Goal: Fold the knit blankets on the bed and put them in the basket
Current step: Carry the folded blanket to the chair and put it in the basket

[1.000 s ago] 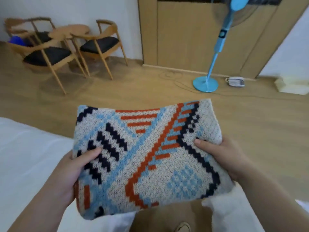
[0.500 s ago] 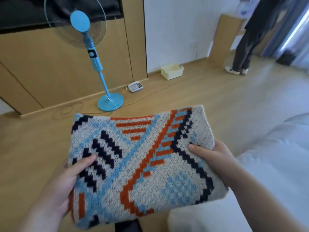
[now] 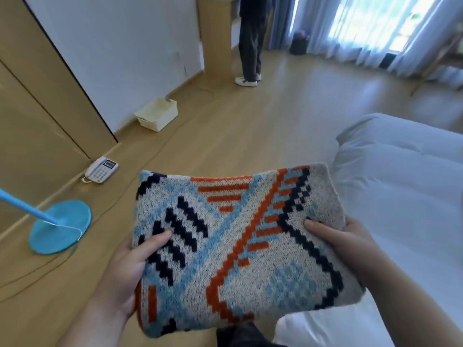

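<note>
Blanket (image 3: pixel 235 244), folded, is travelling level between my left hand (image 3: pixel 130 269) and right hand (image 3: pixel 343 240), both pinching its edges, toward basket (image 3: pixel 157 113).

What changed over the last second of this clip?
The view swung right: the blue fan base slid left, and the cream plastic basket and white bed came into view. Both hands, left and right, still grip the folded patterned knit blanket.

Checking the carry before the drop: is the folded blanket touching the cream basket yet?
Apart. The head view shows the folded blanket held in both hands, with bare floor between it and the cream basket.
</note>
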A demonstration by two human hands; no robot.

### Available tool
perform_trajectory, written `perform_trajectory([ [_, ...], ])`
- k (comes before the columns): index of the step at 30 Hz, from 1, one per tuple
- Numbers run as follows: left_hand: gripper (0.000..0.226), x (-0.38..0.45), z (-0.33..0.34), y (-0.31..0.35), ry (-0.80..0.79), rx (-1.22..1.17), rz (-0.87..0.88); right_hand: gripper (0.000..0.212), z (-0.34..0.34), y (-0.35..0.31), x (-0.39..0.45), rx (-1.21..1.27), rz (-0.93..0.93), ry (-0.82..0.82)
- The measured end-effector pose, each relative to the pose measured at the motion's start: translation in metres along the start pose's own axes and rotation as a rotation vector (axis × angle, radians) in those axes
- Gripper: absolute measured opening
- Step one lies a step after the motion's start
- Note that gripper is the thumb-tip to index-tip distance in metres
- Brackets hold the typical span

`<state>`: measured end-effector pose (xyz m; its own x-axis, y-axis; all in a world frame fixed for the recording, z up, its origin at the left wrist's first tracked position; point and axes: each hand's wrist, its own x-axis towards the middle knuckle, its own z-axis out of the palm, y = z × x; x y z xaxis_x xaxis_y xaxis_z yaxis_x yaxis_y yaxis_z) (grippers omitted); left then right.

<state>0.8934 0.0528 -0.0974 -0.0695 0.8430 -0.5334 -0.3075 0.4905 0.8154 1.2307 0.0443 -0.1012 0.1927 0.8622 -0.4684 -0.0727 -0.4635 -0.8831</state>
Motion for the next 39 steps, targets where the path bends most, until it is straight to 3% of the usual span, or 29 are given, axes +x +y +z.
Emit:
perform_trajectory([
  [8,0.041,0.197,0.141,0.098,-0.132,0.14,-0.073,0.031,-0.042,-0.082,0.171,0.142,-0.022,0.142],
  [14,0.037,0.329,0.255,0.169,-0.282,0.187,-0.056,0.051,-0.084,-0.168,0.294,0.178,-0.061,0.263],
  [19,0.035,0.477,0.353,0.21,-0.393,0.205,-0.018,0.044,-0.11,-0.229,0.425,0.181,-0.1,0.38],
  [23,0.042,0.588,0.445,0.256,-0.502,0.239,-0.109,0.042,-0.138,-0.287,0.521,0.194,-0.088,0.469],
  [26,0.048,0.648,0.521,0.286,-0.562,0.299,-0.118,0.041,-0.172,-0.326,0.577,0.22,-0.08,0.532],
  [32,0.039,0.749,0.694,0.307,-0.706,0.418,-0.124,0.039,-0.265,-0.366,0.683,0.306,-0.103,0.68],
  [39,0.042,0.862,0.924,0.314,-0.745,0.464,-0.119,0.044,-0.423,-0.434,0.84,0.38,-0.092,0.741],
])
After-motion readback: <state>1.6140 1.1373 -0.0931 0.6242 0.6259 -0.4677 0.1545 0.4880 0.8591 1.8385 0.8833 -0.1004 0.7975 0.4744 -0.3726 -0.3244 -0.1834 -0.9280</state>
